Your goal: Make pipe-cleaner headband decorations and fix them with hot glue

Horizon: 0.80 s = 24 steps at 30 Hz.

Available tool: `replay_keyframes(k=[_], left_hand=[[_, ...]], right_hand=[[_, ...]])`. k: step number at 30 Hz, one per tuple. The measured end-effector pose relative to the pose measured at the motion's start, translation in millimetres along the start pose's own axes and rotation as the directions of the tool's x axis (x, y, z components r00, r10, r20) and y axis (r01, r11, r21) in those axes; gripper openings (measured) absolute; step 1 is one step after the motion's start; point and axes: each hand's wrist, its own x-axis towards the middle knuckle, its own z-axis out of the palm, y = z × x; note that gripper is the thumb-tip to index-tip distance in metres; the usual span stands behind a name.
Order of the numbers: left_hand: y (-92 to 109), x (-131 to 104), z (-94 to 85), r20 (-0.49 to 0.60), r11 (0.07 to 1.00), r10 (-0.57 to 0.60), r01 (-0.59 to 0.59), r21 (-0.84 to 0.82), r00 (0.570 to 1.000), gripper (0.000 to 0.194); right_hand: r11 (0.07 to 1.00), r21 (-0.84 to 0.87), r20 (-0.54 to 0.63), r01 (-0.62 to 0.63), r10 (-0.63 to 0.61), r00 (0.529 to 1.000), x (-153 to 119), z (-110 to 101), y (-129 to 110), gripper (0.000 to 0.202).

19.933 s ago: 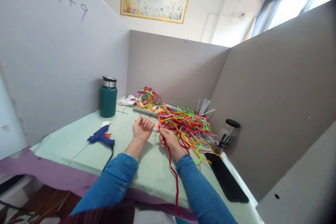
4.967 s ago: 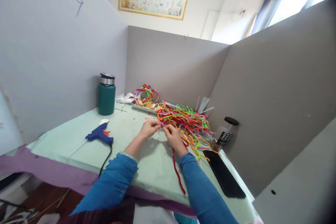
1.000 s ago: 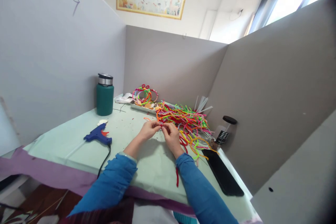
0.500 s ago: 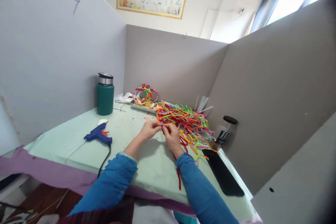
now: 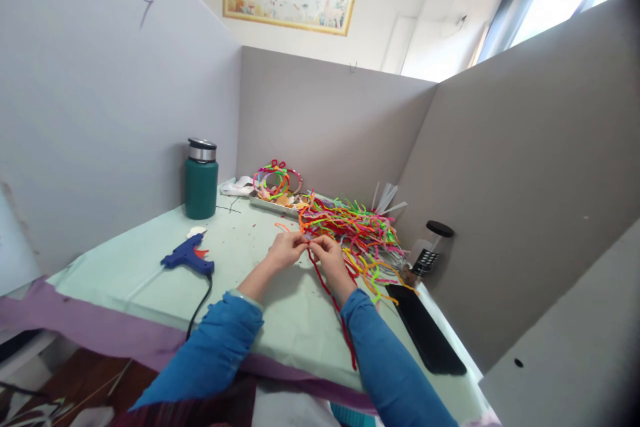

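My left hand (image 5: 288,249) and my right hand (image 5: 327,259) meet over the middle of the table, fingertips pinched close together. Between them is the end of a red pipe cleaner (image 5: 325,287). Its long tail runs down past my right wrist toward the table's front edge. The exact shape at the fingertips is too small to make out. Just beyond my hands lies a heap of many-coloured pipe cleaners (image 5: 355,220), spilling to the right of my right hand.
At left, a blue glue gun (image 5: 187,257) lies with its cord; a green bottle (image 5: 201,187) stands behind. A tray (image 5: 273,207) holds bent pipe-cleaner rings (image 5: 277,180). On the right are a black phone (image 5: 425,330) and a clear jar (image 5: 430,250). Grey partitions (image 5: 330,120) enclose the table.
The red pipe cleaner's tail has swung and now shows as a longer line left of my right forearm, its end further right. My hands have barely moved.
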Motion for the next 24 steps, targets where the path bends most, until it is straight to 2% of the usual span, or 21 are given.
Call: replay_keyframes(k=[3,5,9,11,14,16,24], left_hand=[[0.6,-0.1,-0.4,-0.011,1.0,0.0,0.0,0.031,1.0,0.015],[0.0,0.5,-1.1,-0.036,1.0,-0.025,0.025,-0.006,0.999,0.015],[-3.0,2.7,-3.9,-0.111,0.994,-0.089,0.081,-0.075,0.99,0.017],[-3.7,3.6,-5.5,-0.138,0.992,-0.121,0.114,-0.06,0.983,0.019],[-2.0,3.8,-7.3,-0.131,0.99,-0.139,0.137,-0.024,0.982,0.022],[0.2,3.3,-7.8,-0.126,0.991,-0.134,0.134,-0.014,0.983,0.021],[0.0,1.6,-2.4,-0.051,0.994,-0.08,0.076,-0.074,0.995,0.016]], right_hand=[[0.998,0.038,0.008,-0.042,0.042,0.999,1.0,0.4,1.0,0.016],[0.998,0.037,0.011,-0.048,0.047,0.999,2.1,1.1,1.1,0.02],[0.997,-0.077,0.012,-0.003,0.004,1.0,3.2,1.9,-0.9,0.027],[0.989,-0.145,0.059,0.011,-0.002,0.998,2.5,1.6,-1.9,0.026],[0.983,-0.185,0.162,0.015,0.016,0.987,1.4,0.8,-1.4,0.025],[0.981,-0.19,0.184,0.023,0.012,0.983,1.6,0.2,0.3,0.025],[0.973,-0.228,0.125,0.029,0.0,0.992,5.4,-2.9,10.6,0.027]])
